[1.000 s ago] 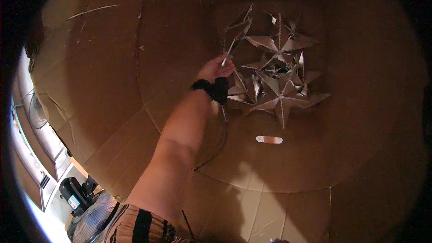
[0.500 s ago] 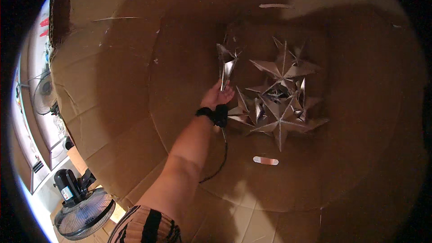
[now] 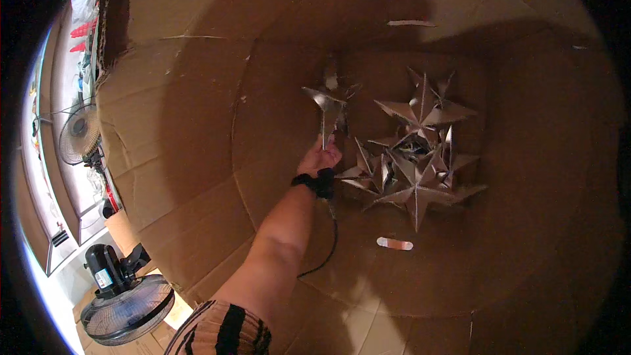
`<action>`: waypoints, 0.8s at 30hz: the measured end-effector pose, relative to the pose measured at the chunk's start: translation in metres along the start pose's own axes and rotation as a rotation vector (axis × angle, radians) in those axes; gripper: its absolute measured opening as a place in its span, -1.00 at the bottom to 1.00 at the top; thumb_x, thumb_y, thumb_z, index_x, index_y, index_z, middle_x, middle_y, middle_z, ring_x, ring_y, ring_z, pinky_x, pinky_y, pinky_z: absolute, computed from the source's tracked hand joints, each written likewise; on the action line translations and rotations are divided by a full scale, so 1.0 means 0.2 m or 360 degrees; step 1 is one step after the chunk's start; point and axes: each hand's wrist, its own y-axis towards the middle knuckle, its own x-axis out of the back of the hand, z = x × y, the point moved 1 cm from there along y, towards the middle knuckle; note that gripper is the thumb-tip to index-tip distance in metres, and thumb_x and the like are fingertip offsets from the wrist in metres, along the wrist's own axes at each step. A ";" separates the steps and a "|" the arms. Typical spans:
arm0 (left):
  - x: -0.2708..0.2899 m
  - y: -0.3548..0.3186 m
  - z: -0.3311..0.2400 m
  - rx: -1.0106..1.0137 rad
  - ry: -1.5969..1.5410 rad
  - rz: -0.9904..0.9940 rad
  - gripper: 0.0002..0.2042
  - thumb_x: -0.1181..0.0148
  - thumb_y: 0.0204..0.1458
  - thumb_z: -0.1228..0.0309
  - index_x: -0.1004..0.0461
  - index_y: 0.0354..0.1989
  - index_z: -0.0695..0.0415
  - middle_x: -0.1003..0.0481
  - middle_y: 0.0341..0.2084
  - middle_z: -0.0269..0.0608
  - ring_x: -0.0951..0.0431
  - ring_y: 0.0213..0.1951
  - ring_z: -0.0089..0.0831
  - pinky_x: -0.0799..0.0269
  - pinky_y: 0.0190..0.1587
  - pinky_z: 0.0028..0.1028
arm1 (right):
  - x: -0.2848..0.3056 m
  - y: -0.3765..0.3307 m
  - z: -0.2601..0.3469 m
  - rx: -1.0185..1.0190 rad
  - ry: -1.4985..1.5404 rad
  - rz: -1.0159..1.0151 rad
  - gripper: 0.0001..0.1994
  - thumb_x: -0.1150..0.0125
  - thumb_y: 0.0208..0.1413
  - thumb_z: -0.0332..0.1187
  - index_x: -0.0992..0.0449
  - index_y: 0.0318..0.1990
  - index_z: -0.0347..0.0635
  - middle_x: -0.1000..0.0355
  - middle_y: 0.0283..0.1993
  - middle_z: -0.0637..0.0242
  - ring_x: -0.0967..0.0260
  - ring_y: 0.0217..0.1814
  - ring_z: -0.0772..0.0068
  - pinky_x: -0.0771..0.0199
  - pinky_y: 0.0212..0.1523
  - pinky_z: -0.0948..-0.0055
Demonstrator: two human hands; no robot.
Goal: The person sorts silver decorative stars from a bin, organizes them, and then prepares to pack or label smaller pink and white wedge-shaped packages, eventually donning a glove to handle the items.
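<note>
My left hand reaches into a deep cardboard box, its fingers closed on the lower point of a shiny metallic star. The star stands upward from the fingers, with its folded points facing partly toward me. To the right of the hand, several similar stars lie heaped together at the bottom of the box, some overlapping. A black band wraps my left wrist, and a dark cord hangs from it. My right hand does not show.
Box walls rise around the heap, and a torn edge shows at left. A small pale strip lies below the stars. Outside the box at lower left stands a black fan; another fan is farther back.
The star in my left hand has turned and now shows more of its pointed face. The whole view has shifted slightly, while the heaped stars look unchanged.
</note>
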 end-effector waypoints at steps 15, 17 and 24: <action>-0.48 -0.98 -0.06 0.0195 0.0421 0.0463 -0.68 -0.03 0.11 0.15 -0.35 -0.25 0.21 -0.20 -0.64 -0.46 -0.22 -0.49 -0.57 -0.24 -0.33 -0.55 | -0.13 -0.06 0.04 -0.0087 -0.0012 -0.0398 -0.88 -0.11 -0.13 -0.34 -0.44 -0.46 -0.17 -0.38 -0.44 0.26 -0.31 -0.43 0.23 -0.25 -0.25 0.26; -0.58 -1.15 -0.10 0.0255 0.0447 0.0542 -0.69 -0.02 0.12 0.16 -0.35 -0.26 0.21 -0.18 -0.64 -0.47 -0.20 -0.49 -0.57 -0.23 -0.33 -0.55 | -0.15 -0.04 0.06 -0.0095 -0.0018 -0.0516 -0.89 -0.10 -0.18 -0.34 -0.40 -0.51 -0.18 -0.31 -0.49 0.25 -0.25 -0.48 0.21 -0.23 -0.29 0.24; -0.83 -1.68 -0.16 0.0487 0.0649 0.0855 -0.64 0.11 0.16 0.07 -0.35 -0.23 0.16 -0.16 -0.61 -0.49 -0.17 -0.49 -0.58 -0.19 -0.32 -0.55 | -0.11 -0.01 0.12 -0.0235 0.0000 -0.0458 -0.91 -0.12 -0.21 -0.38 -0.35 -0.55 -0.15 -0.25 -0.52 0.25 -0.22 -0.42 0.21 -0.20 -0.27 0.24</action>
